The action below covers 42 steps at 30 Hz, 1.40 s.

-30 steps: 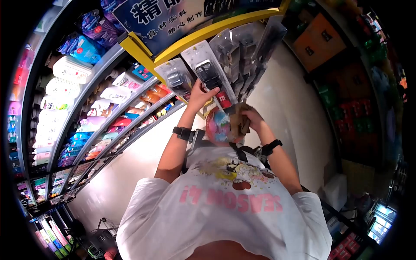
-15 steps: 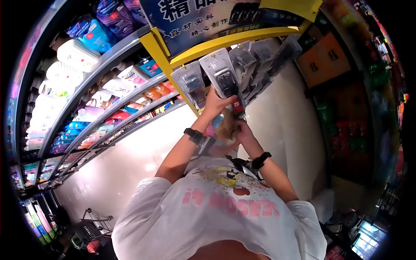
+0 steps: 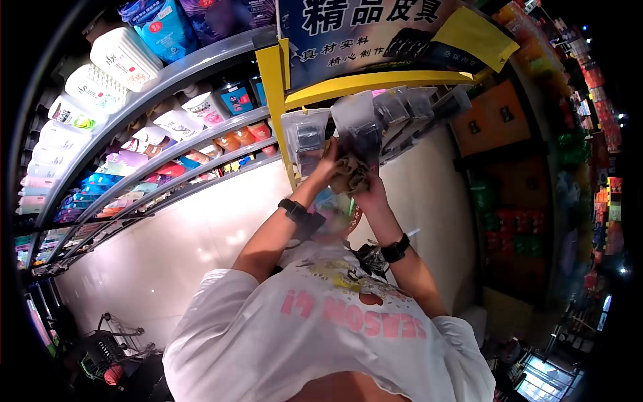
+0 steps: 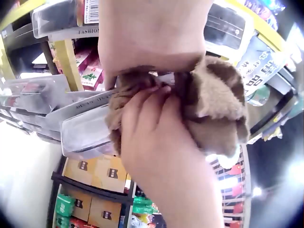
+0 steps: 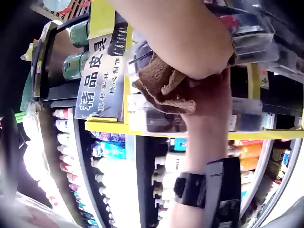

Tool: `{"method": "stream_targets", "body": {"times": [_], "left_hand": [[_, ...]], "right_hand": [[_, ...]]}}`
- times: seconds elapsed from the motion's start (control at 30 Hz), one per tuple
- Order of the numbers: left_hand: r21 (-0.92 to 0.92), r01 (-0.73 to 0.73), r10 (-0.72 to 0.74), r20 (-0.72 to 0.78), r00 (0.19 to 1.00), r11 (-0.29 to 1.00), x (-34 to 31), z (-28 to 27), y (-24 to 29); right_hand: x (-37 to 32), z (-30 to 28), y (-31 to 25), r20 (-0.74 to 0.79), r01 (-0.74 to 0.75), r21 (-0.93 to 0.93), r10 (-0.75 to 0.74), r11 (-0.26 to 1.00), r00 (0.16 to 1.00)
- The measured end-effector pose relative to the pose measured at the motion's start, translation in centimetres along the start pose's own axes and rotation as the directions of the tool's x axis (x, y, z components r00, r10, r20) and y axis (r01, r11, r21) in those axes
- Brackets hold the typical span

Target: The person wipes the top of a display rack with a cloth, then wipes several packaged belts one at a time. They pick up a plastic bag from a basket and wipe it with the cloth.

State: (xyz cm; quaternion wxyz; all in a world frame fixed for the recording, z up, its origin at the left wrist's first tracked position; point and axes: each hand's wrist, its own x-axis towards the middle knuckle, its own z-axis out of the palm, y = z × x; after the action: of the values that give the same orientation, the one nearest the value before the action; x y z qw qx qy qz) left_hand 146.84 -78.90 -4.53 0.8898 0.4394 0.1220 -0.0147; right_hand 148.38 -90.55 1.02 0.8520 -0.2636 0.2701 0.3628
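Observation:
A fluffy brown cloth (image 3: 352,175) is bunched between my two hands, in front of the hanging clear packs. My left hand (image 3: 327,164) grips its left side, close to the lower edge of a belt pack (image 3: 358,120). My right hand (image 3: 372,194) holds the cloth from the right and below. In the left wrist view the right hand's fingers (image 4: 147,109) curl into the folds of the cloth (image 4: 216,104). The right wrist view shows the cloth (image 5: 164,88) spilling out beside both hands, with the left fingertips hidden behind the right arm.
The packs hang from a yellow rack (image 3: 375,87) under a blue sign (image 3: 362,40). Shelves of white bottles (image 3: 127,57) stand on the left; cardboard boxes (image 3: 495,117) are on the right. A round multicoloured thing (image 3: 331,204) shows below my hands. A cart (image 3: 107,352) stands at lower left.
My left hand has let go of the belt pack and now holds the cloth. My right hand has brought the cloth up to it. The rack has shifted right in view.

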Motion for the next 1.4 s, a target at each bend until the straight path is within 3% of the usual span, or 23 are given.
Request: {"method": "stream_targets", "body": {"times": [0.07,0.1,0.27,0.33,0.47,0.5,0.53,0.6,0.63,0.67,0.7,0.73,0.77,0.8,0.87,0.9,0.93,0.97,1.07,1.13,1.2,1.33,1.4], "left_hand": [[-0.430,0.146,-0.120,0.088,0.989,0.891,-0.3,0.5,1.0],[-0.509,0.181,-0.142,0.115,0.983,0.842,-0.2,0.2,0.9],[-0.360,0.130,-0.120,0.051,0.992,0.924,0.6,-0.9,-0.5],[-0.314,0.108,-0.111,0.008,0.994,0.943,0.9,-1.5,-1.6],[-0.119,0.053,-0.068,-0.122,0.990,0.991,2.4,-4.2,-5.0],[0.109,0.061,-0.034,-0.228,0.973,0.992,-0.3,-0.7,-0.9],[0.114,0.060,-0.034,-0.224,0.974,0.992,0.9,-2.2,-3.1],[0.525,0.112,-0.020,-0.177,0.984,0.844,3.7,-6.5,-8.3],[0.453,0.291,-0.300,-0.054,0.952,0.842,-0.8,-1.7,-0.5],[0.455,0.295,-0.304,-0.054,0.951,0.841,-0.5,-2.1,-1.1],[0.649,-0.206,-0.116,0.417,0.901,0.733,0.4,-2.8,-2.4],[0.531,-0.686,-0.065,0.811,0.581,0.497,1.0,-3.3,-3.5],[0.663,-0.567,-0.193,0.716,0.670,0.489,1.8,-2.6,-5.2],[0.666,-0.565,-0.194,0.713,0.674,0.487,2.2,-1.4,-6.0],[0.614,-0.114,-0.087,0.288,0.954,0.781,3.0,1.0,-7.2],[0.618,-0.117,-0.085,0.288,0.954,0.777,2.8,2.8,-5.7],[0.650,0.003,-0.059,0.064,0.996,0.760,2.0,5.5,-2.6],[0.653,0.128,-0.027,-0.162,0.986,0.746,1.5,7.4,-0.5],[0.704,-0.022,0.182,-0.153,0.971,0.709,1.9,8.9,0.2],[0.724,-0.007,0.237,-0.216,0.947,0.689,3.3,8.8,-1.7],[0.804,-0.263,0.576,-0.118,0.809,0.533,4.1,9.1,-2.3],[0.813,-0.064,0.552,-0.333,0.764,0.579,5.5,10.3,-2.6],[0.798,-0.016,0.562,-0.411,0.718,0.603,5.8,10.1,-2.6]], "right_hand": [[0.6,0.9,0.3,0.056,0.034,-0.009,-0.033,0.999,0.998],[0.9,1.1,0.4,0.080,0.017,-0.018,-0.016,1.000,0.997],[0.7,1.9,0.3,0.252,-0.133,0.054,0.115,0.990,0.961],[-0.2,1.8,-0.6,0.571,-0.206,-0.040,0.191,0.978,0.798],[-2.7,1.5,-3.2,0.507,-0.063,-0.162,0.138,0.985,0.851],[-3.3,1.1,-3.8,0.498,0.036,-0.177,0.058,0.983,0.865],[-3.8,0.7,-4.6,0.490,0.134,-0.194,-0.023,0.972,0.871],[-4.9,0.0,-6.9,0.460,0.135,-0.249,-0.005,0.959,0.888],[-5.7,-0.1,-7.7,0.392,0.223,-0.241,-0.116,0.945,0.913],[-6.5,-0.2,-8.4,0.318,0.308,-0.240,-0.225,0.921,0.921],[-6.9,-0.4,-9.3,0.316,0.306,-0.238,-0.225,0.922,0.922],[-7.3,-0.5,-10.3,0.287,0.341,-0.240,-0.269,0.909,0.920],[-7.5,-0.8,-11.1,0.259,0.373,-0.244,-0.311,0.895,0.914],[-7.5,-1.2,-11.7,0.261,0.370,-0.243,-0.307,0.897,0.915],[-7.0,-2.4,-12.7,0.311,0.295,-0.251,-0.212,0.922,0.927],[-6.6,-3.3,-13.0,0.316,0.296,-0.248,-0.212,0.922,0.925],[-5.9,-4.5,-13.2,0.316,0.231,-0.206,-0.159,0.951,0.936],[-5.5,-5.6,-13.5,0.316,0.163,-0.165,-0.104,0.973,0.943],[-5.1,-8.0,-13.2,0.390,0.013,-0.015,-0.007,1.000,0.921],[-5.4,-8.5,-13.1,0.405,0.011,-0.051,0.010,0.999,0.914],[-5.9,-9.2,-13.3,0.331,0.098,-0.115,-0.054,0.989,0.942],[-7.6,-9.1,-14.7,0.294,0.081,-0.136,-0.038,0.987,0.955],[-8.9,-8.5,-15.2,0.268,0.204,-0.308,-0.121,0.929,0.956]]}}
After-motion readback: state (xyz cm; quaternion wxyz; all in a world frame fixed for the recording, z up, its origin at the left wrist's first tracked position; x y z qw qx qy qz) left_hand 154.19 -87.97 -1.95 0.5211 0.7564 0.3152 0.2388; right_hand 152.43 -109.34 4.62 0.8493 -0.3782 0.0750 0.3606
